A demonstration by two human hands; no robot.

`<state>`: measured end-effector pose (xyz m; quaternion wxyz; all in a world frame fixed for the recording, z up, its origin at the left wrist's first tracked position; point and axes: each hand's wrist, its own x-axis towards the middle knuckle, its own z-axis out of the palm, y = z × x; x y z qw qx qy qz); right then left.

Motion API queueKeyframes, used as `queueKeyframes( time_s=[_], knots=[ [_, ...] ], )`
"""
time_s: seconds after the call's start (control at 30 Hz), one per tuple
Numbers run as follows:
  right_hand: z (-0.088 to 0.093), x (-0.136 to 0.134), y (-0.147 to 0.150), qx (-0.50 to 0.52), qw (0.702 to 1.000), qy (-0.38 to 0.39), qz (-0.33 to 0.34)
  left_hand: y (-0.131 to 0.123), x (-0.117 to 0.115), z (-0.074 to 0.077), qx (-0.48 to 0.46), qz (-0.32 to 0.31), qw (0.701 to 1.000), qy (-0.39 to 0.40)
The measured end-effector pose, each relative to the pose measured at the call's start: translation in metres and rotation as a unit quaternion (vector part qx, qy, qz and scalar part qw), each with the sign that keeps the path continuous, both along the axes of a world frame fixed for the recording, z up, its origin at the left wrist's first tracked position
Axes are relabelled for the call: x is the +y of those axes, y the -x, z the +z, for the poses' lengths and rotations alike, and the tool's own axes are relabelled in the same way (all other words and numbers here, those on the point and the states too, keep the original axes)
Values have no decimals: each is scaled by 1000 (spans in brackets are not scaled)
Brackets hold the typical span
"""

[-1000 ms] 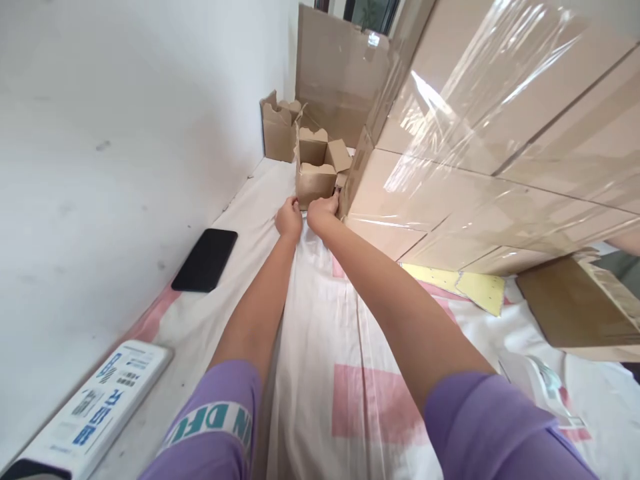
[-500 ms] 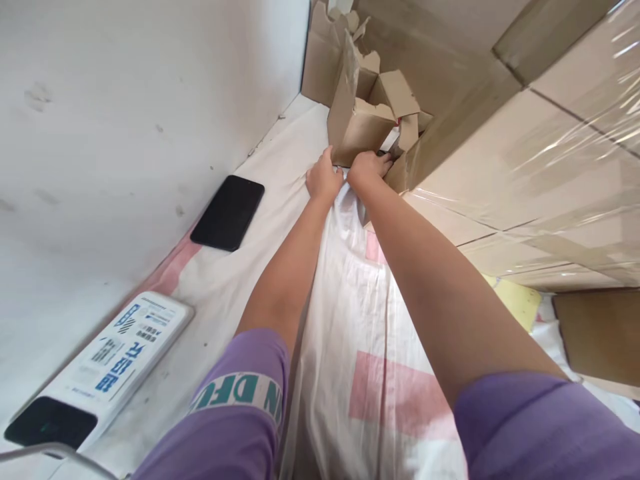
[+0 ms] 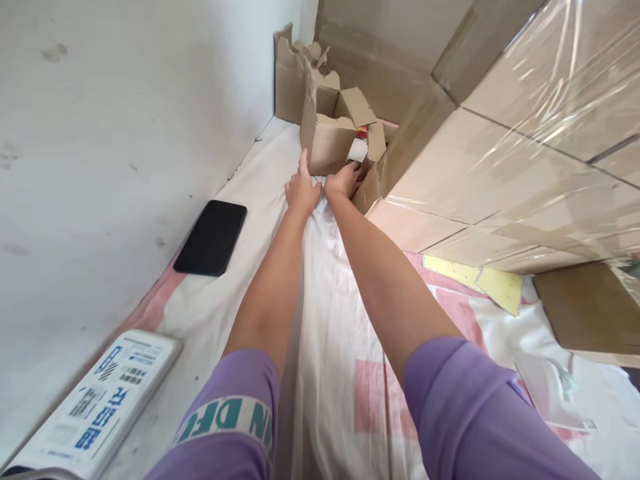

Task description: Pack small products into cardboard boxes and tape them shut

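Both arms reach forward over a white and pink cloth [image 3: 330,313]. My left hand [image 3: 301,187] rests on the cloth with its fingers stretched toward the lower left corner of a small open brown paper box [image 3: 327,137]. My right hand [image 3: 345,181] lies just right of it, at the box's lower right corner, fingers extended into the gap between the box and a large wrapped carton [image 3: 480,153]. Neither hand holds anything. A second folded paper box [image 3: 290,80] stands behind the first, in the corner.
A white wall [image 3: 125,120] runs along the left. A black phone [image 3: 212,237] and a white device with blue print [image 3: 95,400] lie beside it. Stacked cartons in clear film fill the right. Yellow paper [image 3: 480,280] and a brown board [image 3: 590,307] lie at the right.
Both hands went from closed fists at the box's base to open, outstretched fingers. The box stays in place; the view shifted slightly.
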<state>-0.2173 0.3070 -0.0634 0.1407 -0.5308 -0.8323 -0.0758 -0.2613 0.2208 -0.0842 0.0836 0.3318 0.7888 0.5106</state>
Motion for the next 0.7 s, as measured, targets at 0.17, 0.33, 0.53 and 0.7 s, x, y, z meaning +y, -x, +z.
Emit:
queueKeyframes(
  time_s=[0.17,0.33,0.53,0.7],
  knots=[
    [-9,-17,-10,36,997,22,66,1,-1,2,-45,66,993,-84],
    [-10,-27,-14,55,991,18,124,16,-5,17,-58,120,987,-89],
    [-10,-32,-14,145,979,119,78,33,5,45,-4,112,994,14],
    [0,-28,-19,179,965,171,90,41,18,33,51,168,984,40]
  ],
)
